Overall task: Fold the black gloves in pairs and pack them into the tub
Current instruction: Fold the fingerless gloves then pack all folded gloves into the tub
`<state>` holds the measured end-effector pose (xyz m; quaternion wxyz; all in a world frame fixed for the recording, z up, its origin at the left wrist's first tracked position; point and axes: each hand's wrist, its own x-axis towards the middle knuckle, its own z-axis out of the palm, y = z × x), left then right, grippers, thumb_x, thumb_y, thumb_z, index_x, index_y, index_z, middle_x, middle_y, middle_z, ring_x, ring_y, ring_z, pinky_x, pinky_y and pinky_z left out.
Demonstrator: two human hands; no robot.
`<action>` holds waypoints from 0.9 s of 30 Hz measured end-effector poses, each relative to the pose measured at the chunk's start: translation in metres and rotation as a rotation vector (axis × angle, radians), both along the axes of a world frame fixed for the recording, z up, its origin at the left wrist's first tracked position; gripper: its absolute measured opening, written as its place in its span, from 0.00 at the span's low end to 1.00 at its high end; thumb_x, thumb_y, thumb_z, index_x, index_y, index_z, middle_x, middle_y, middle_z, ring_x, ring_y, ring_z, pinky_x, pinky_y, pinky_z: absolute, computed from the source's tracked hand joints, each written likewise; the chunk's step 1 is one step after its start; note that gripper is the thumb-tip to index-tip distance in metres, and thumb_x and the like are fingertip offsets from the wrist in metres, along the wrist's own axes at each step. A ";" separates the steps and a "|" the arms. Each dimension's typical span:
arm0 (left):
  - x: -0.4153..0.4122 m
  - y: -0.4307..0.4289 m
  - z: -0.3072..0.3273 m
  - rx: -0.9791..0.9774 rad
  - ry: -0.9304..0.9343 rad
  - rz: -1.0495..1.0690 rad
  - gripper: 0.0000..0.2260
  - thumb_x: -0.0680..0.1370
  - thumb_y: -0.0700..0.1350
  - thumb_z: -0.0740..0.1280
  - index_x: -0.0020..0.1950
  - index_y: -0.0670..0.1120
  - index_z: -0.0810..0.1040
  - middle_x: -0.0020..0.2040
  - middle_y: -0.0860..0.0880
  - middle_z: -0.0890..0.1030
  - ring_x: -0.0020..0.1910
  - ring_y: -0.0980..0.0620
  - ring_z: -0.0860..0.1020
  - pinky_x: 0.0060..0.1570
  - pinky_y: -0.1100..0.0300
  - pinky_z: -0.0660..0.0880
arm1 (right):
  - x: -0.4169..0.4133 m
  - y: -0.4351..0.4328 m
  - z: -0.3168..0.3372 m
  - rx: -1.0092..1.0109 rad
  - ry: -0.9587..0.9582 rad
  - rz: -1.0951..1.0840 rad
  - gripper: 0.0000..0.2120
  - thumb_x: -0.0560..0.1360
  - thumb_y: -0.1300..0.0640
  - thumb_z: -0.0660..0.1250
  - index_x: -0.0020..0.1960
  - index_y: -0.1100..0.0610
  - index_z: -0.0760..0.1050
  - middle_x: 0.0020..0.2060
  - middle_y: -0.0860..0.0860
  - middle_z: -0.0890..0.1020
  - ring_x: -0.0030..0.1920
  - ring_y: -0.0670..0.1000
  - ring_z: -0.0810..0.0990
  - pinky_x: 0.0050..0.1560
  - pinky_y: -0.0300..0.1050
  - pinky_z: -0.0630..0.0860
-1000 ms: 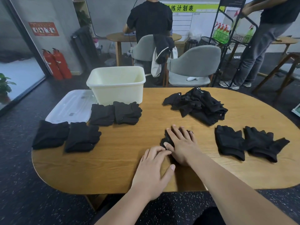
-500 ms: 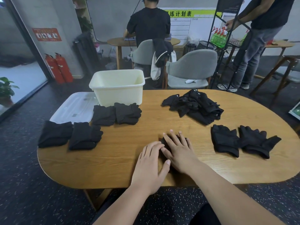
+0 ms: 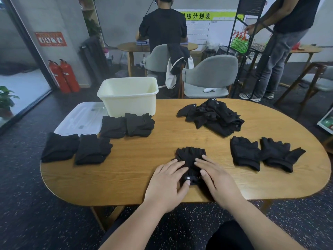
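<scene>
Glove (image 3: 191, 156): black, on the near middle of the desk (image 3: 129, 174), fingers pointing away from the person and cuff toward the near edge. A small white tag shows on the cuff. Whether one glove or two stacked ones lie here cannot be told.
Left hand (image 3: 166, 184): flat, fingers straight and slightly spread, pressing the glove's left side, with the thumb tip just beside the tag.
Right hand (image 3: 216, 179): flat, fingers straight, pressing the glove's right side (neither hand curls round the fabric).
Right pair (image 3: 264, 154): two black bundles side by side and touching, right of the glove and apart from it.
Pile (image 3: 214, 116): loose black gloves heaped beyond the glove, toward the desk's far side.
Middle pair (image 3: 127, 125): two folded bundles touching each other, just in front of the tub.
Left pair (image 3: 75, 148): two folded bundles side by side at the desk's left end.
Tub (image 3: 128, 100): cream plastic, upright at the desk's far left edge, well apart from the glove.
Lid (image 3: 81, 118): clear plastic, lying flat just left of the tub.
Background: two grey chairs (image 3: 209, 76) behind the desk, two people standing beyond them.
</scene>
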<state>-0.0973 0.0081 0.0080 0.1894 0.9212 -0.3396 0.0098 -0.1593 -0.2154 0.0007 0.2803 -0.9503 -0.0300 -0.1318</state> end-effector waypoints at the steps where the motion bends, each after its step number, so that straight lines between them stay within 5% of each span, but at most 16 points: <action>1: 0.000 0.000 -0.001 -0.004 0.007 0.008 0.27 0.85 0.64 0.49 0.82 0.58 0.67 0.83 0.62 0.60 0.83 0.63 0.49 0.83 0.55 0.48 | -0.003 0.001 0.002 0.020 -0.030 -0.009 0.18 0.87 0.47 0.58 0.74 0.47 0.75 0.72 0.36 0.74 0.79 0.37 0.61 0.77 0.39 0.61; 6: 0.002 0.001 -0.003 -0.086 -0.001 0.033 0.24 0.87 0.61 0.51 0.83 0.58 0.65 0.83 0.64 0.58 0.83 0.65 0.45 0.83 0.56 0.47 | -0.011 -0.002 -0.001 0.003 -0.100 0.028 0.15 0.81 0.49 0.67 0.67 0.48 0.80 0.65 0.38 0.78 0.72 0.39 0.70 0.72 0.40 0.69; 12: 0.003 0.003 -0.008 -0.164 -0.004 0.061 0.20 0.87 0.60 0.53 0.75 0.59 0.75 0.76 0.64 0.71 0.79 0.66 0.57 0.81 0.55 0.55 | -0.004 -0.002 0.000 -0.096 -0.042 0.033 0.20 0.76 0.48 0.70 0.68 0.44 0.79 0.62 0.35 0.78 0.70 0.40 0.69 0.70 0.39 0.68; 17: 0.004 0.001 -0.004 -0.104 0.051 0.066 0.25 0.83 0.69 0.56 0.78 0.62 0.70 0.76 0.67 0.67 0.79 0.64 0.56 0.81 0.57 0.52 | -0.003 -0.003 -0.001 0.106 -0.005 -0.105 0.23 0.77 0.51 0.75 0.70 0.39 0.77 0.57 0.38 0.77 0.60 0.35 0.76 0.64 0.31 0.71; 21: 0.006 0.003 -0.003 -0.157 0.056 0.083 0.23 0.82 0.64 0.63 0.76 0.61 0.71 0.71 0.66 0.71 0.75 0.65 0.60 0.78 0.57 0.57 | -0.005 -0.003 0.007 0.259 0.044 -0.135 0.19 0.78 0.46 0.73 0.68 0.34 0.77 0.50 0.42 0.79 0.49 0.38 0.80 0.52 0.28 0.72; 27: 0.007 0.006 -0.005 -0.288 0.141 0.204 0.20 0.83 0.62 0.64 0.72 0.55 0.79 0.60 0.62 0.72 0.62 0.62 0.67 0.70 0.59 0.66 | -0.006 -0.004 0.016 0.454 0.092 -0.134 0.16 0.74 0.37 0.71 0.62 0.32 0.79 0.46 0.42 0.86 0.54 0.40 0.80 0.55 0.42 0.75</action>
